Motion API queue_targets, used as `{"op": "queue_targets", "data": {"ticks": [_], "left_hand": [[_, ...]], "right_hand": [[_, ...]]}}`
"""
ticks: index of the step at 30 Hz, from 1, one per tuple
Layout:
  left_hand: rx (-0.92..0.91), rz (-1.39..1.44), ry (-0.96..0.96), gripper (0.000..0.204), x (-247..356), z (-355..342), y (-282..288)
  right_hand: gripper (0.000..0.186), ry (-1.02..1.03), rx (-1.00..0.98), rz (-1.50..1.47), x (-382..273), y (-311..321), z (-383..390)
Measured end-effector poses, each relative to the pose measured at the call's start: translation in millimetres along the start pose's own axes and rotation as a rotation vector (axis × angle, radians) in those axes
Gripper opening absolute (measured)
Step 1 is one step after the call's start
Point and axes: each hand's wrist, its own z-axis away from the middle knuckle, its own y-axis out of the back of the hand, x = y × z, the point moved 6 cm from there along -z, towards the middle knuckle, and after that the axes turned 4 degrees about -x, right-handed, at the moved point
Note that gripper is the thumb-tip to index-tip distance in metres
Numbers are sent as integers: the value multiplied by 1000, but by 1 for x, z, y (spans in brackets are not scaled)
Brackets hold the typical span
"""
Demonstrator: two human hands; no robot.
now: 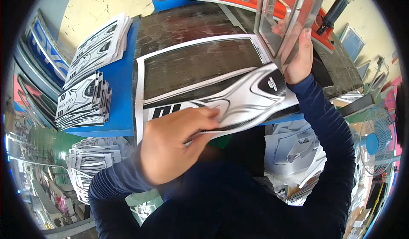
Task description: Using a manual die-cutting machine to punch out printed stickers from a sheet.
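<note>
Left hand point(172, 143) pinching glossy curved decal sheet point(238, 100), right hand point(298, 57) gripping metal frame point(283, 21)

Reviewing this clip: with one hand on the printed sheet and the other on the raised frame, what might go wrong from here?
1. The right hand alone props the raised metal frame above the table; if the grip slips, it may drop onto the sheet or fingers.
2. The left hand pinches the printed sheet at its near edge, where it already bends; a hard pull may crease it.
3. The sheet overhangs the table edge and may slide off.
</note>
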Motion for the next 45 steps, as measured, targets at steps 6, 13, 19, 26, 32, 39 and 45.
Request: {"op": "queue_targets", "data": {"ticks": [6, 13, 19, 26, 32, 39, 45], "left_hand": [[382, 142, 202, 16, -13, 20, 30], [735, -168, 184, 16, -14, 49, 69], [1260, -220, 94, 38, -32, 94, 171], [1428, -455, -24, 21, -59, 156, 260], [1521, -21, -84, 21, -79, 240, 337], [1143, -1299, 631, 19, -84, 202, 291], [570, -845, 613, 41, -153, 199, 196]], "right_hand": [[54, -2, 32, -34, 2, 10, 7], [64, 38, 21, 18, 1, 21, 3], [68, 72, -51, 68, 10, 12, 6], [63, 68, -123, 77, 2, 1, 7], [75, 97, -88, 28, 4, 3, -2], [70, 87, -102, 14, 7, 5, 3], [68, 108, -120, 3, 3, 5, 0]]}}
